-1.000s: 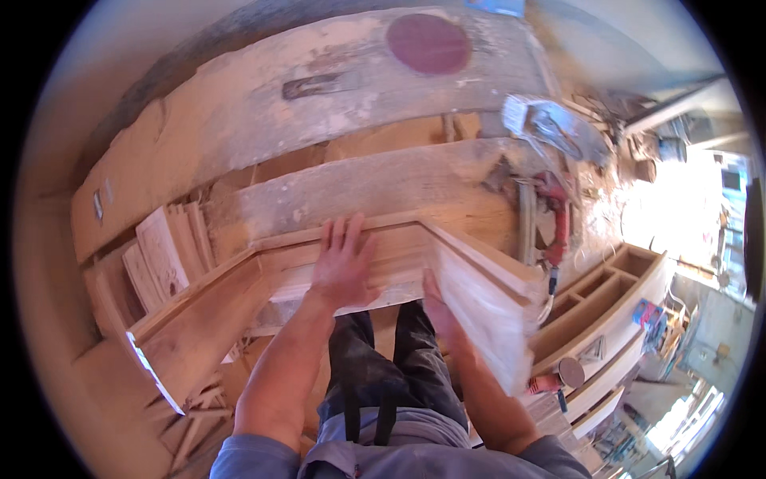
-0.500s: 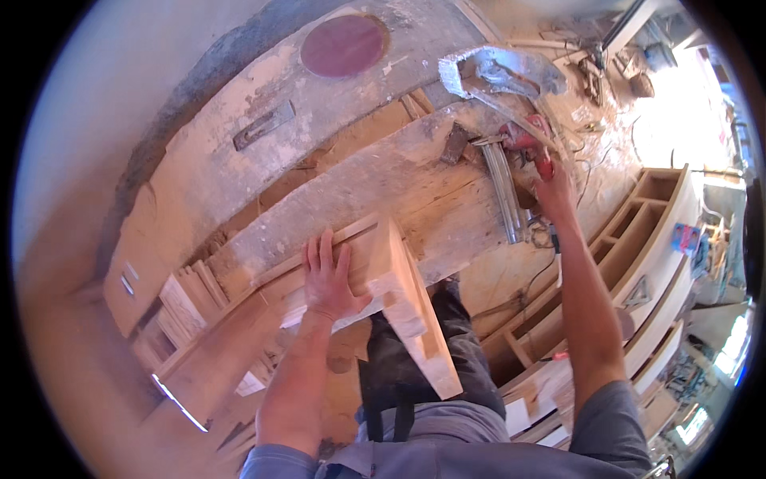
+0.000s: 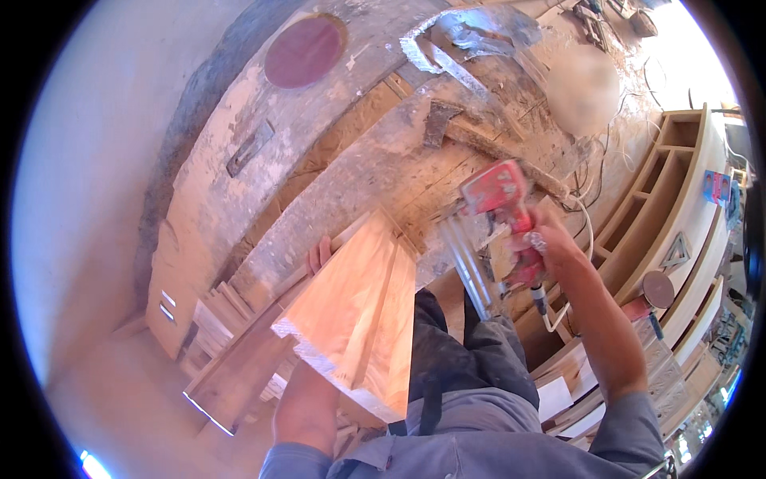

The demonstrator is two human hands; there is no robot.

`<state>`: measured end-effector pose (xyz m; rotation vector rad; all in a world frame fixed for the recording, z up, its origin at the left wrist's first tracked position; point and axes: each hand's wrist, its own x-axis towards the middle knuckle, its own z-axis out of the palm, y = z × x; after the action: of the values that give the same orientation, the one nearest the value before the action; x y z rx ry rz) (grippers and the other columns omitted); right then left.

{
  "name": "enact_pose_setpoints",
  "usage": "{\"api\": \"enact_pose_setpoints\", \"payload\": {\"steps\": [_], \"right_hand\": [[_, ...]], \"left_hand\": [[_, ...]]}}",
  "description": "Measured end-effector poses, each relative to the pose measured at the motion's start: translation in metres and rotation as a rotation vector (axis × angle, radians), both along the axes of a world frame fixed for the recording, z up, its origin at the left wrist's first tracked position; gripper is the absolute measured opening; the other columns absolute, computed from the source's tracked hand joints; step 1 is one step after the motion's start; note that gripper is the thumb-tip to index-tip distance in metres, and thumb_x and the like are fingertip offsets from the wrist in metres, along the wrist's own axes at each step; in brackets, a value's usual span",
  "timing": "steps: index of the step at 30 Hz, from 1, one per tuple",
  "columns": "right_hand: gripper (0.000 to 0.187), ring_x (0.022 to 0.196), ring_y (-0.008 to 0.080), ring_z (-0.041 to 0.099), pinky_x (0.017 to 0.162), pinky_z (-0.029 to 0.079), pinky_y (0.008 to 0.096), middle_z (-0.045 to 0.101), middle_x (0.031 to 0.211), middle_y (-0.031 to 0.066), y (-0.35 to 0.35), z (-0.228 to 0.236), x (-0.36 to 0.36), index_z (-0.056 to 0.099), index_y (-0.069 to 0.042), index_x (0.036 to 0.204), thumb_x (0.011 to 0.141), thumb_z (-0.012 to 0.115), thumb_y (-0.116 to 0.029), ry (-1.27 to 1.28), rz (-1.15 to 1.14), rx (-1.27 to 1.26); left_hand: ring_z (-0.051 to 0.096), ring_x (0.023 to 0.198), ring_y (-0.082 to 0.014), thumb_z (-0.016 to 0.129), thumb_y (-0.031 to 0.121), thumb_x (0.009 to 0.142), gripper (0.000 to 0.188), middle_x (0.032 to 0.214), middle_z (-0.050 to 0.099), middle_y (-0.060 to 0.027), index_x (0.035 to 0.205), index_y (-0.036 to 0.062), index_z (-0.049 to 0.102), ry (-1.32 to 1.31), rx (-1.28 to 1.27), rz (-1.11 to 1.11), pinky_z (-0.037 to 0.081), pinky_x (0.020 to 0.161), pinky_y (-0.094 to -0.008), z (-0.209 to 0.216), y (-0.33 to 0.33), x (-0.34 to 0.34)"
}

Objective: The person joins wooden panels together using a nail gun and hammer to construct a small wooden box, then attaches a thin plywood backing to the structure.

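My right hand is wrapped around the handle of a red nail gun. The gun is raised above the bench front, its silver magazine slanting down toward my lap and an air hose fitted below the handle. Left of it, a pale wooden piece with a long groove or step is tilted up, its near end close to my waist. My left hand grips this piece from its left side. Only some fingertips show past the edge; the wood hides the palm and wrist.
The worn workbench carries a round reddish disc, a metal-edged block and a wooden strip. A crumpled silvery wrap lies at the back. Long wooden frames with compartments stand at right. Boards lean at lower left.
My right hand has lifted the nail gun off the bench and brought it nearer. The wooden piece has been turned up, and my left hand has gone from its top to its side.
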<state>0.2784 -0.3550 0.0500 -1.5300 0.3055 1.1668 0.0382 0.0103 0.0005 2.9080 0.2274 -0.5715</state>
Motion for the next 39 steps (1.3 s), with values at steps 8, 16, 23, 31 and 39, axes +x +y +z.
{"api": "enact_pose_setpoints", "payload": {"steps": [8, 16, 23, 31, 39], "right_hand": [[0.012, 0.058, 0.0214, 0.062, 0.056, 0.051, 0.0369, 0.062, 0.066, 0.0102, 0.034, -0.042, -0.019, 0.065, 0.0, 0.082, 0.08, 0.076, -0.004, 0.342, -0.028, 0.241], [0.015, 0.054, 0.0226, 0.061, 0.054, 0.049, 0.0405, 0.061, 0.062, 0.0131, 0.048, -0.055, -0.018, 0.062, 0.002, 0.069, 0.078, 0.073, -0.001, 0.435, -0.03, 0.215], [0.013, 0.053, 0.0234, 0.06, 0.054, 0.048, 0.04, 0.06, 0.059, 0.0135, 0.048, -0.066, -0.019, 0.061, 0.002, 0.067, 0.075, 0.071, 0.001, 0.436, -0.016, 0.218], [0.015, 0.052, 0.0231, 0.059, 0.053, 0.048, 0.0382, 0.06, 0.06, 0.0128, 0.035, -0.058, -0.018, 0.06, 0.001, 0.067, 0.073, 0.073, 0.0, 0.4, -0.068, 0.186], [0.01, 0.051, 0.0226, 0.059, 0.051, 0.045, 0.0369, 0.06, 0.06, 0.0123, 0.021, -0.051, -0.031, 0.063, 0.002, 0.07, 0.072, 0.072, 0.0, 0.427, -0.002, 0.177]], "left_hand": [[0.016, 0.15, -0.0501, 0.087, 0.056, 0.052, 0.115, 0.163, 0.02, -0.0243, 0.149, 0.0124, 0.043, 0.006, 0.015, -0.011, 0.012, 0.124, -0.0651, 0.002, 0.001, 0.0], [0.016, 0.151, -0.0499, 0.086, 0.056, 0.054, 0.114, 0.163, 0.021, -0.0244, 0.149, 0.0119, 0.043, 0.009, 0.016, 0.006, 0.011, 0.124, -0.0646, 0.002, 0.0, -0.003], [0.016, 0.151, -0.0498, 0.086, 0.057, 0.055, 0.113, 0.163, 0.021, -0.0246, 0.149, 0.0114, 0.043, -0.001, 0.003, 0.003, 0.011, 0.124, -0.0642, -0.003, 0.003, 0.006], [0.015, 0.151, -0.0496, 0.085, 0.057, 0.057, 0.112, 0.163, 0.021, -0.0247, 0.15, 0.0109, 0.043, 0.004, 0.01, 0.0, 0.011, 0.125, -0.0637, 0.001, 0.001, 0.003], [0.015, 0.151, -0.0494, 0.085, 0.058, 0.058, 0.111, 0.163, 0.021, -0.0248, 0.15, 0.0104, 0.044, 0.008, 0.015, 0.013, 0.01, 0.125, -0.0632, 0.003, 0.0, 0.003]]}}
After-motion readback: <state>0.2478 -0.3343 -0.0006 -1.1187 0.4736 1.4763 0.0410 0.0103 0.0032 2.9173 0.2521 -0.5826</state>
